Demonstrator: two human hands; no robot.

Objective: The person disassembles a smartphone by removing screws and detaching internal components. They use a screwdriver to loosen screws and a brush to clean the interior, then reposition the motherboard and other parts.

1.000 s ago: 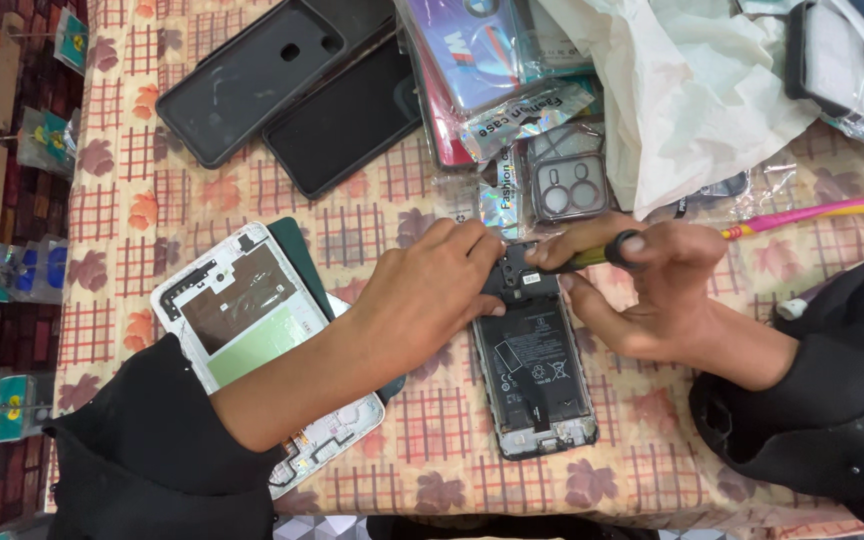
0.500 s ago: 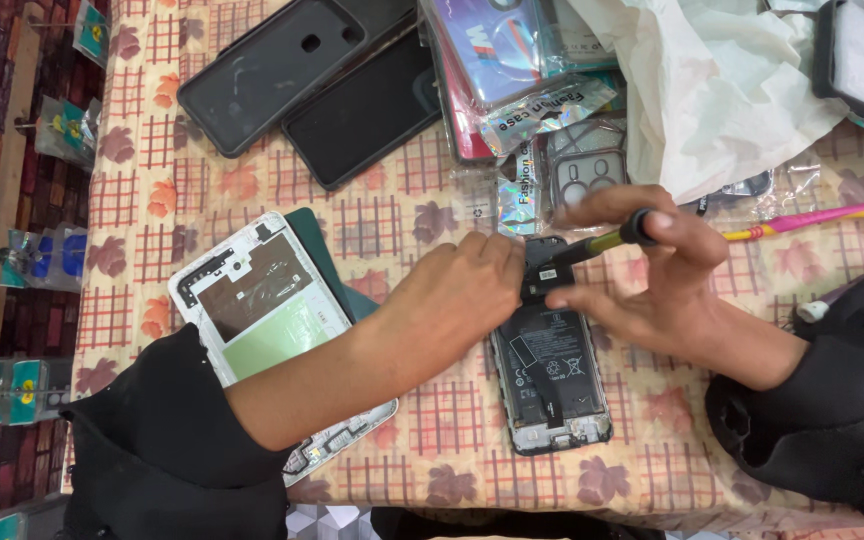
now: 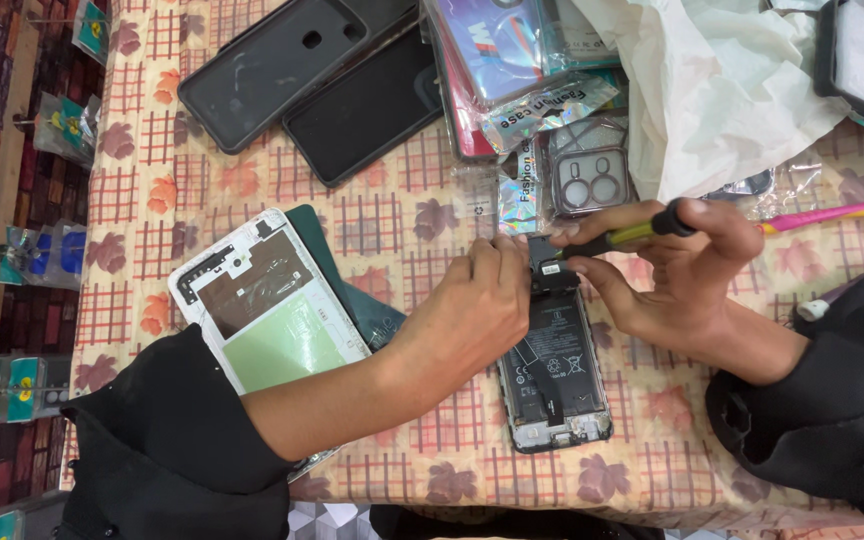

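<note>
An opened phone (image 3: 555,376) lies back-up on the patterned tablecloth, its battery and boards bare. My left hand (image 3: 472,310) rests on the phone's upper left edge, fingers curled and pinching at its top. My right hand (image 3: 677,270) grips a small screwdriver (image 3: 620,236) with a yellow-green shaft and black cap. Its tip sits at the phone's top end, beside my left fingertips. A white phone frame (image 3: 267,310) lies to the left, on top of a dark green back cover (image 3: 337,275).
Two black phone cases (image 3: 297,70) lie at the back left. Packaged cases (image 3: 522,70) and a clear camera-cutout case (image 3: 592,180) sit behind the phone. A white plastic bag (image 3: 722,80) is at back right, a pink pen (image 3: 837,212) at right. The table's left edge drops to shelves.
The view has shifted slightly; both hands stay at the top of the phone. The screwdriver has tilted a little in my right hand.
</note>
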